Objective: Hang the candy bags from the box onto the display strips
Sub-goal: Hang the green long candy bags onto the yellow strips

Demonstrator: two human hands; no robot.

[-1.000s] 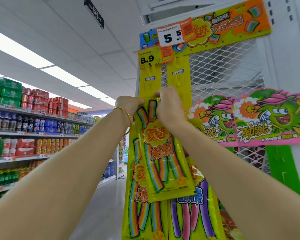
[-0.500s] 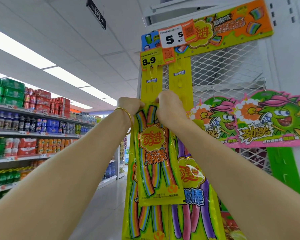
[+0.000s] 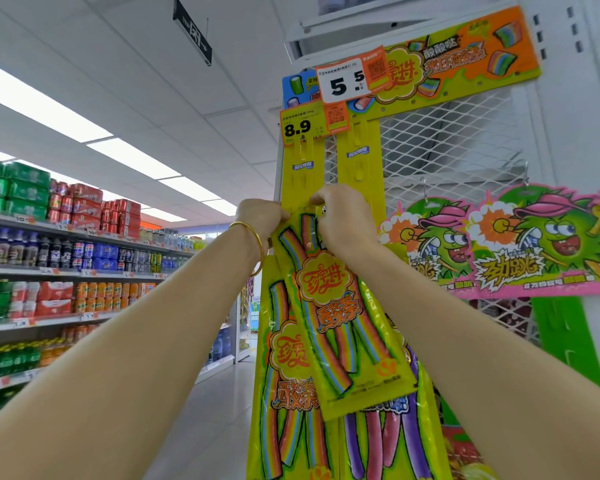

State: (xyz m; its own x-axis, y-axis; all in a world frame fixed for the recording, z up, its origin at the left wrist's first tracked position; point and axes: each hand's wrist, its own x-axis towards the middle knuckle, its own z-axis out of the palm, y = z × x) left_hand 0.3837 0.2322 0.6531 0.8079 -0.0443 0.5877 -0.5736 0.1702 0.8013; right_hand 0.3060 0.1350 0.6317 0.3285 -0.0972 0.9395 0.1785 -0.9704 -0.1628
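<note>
A yellow candy bag (image 3: 340, 317) with rainbow sour strips hangs tilted, its bottom swung to the right. Both hands hold its top edge against the left yellow display strip (image 3: 300, 178). My left hand (image 3: 262, 218) pinches the bag's top left corner. My right hand (image 3: 343, 220) grips the top right part, fingers curled over the hang hole. A second yellow strip (image 3: 357, 161) runs beside it. More candy bags (image 3: 288, 393) hang lower on both strips, partly hidden behind the held bag. The box is out of view.
Price tags 8.9 (image 3: 300, 128) and 5.5 (image 3: 345, 84) sit at the strips' tops under an orange header card (image 3: 465, 57). White mesh panel (image 3: 454, 147) stands behind, with green-monster cards (image 3: 548, 244) hanging to the right. Drink shelves (image 3: 66, 265) line the aisle on the left.
The bag's top has stayed at the left strip while its bottom swung left, then back right. Both hands keep their hold and shifted only slightly.
</note>
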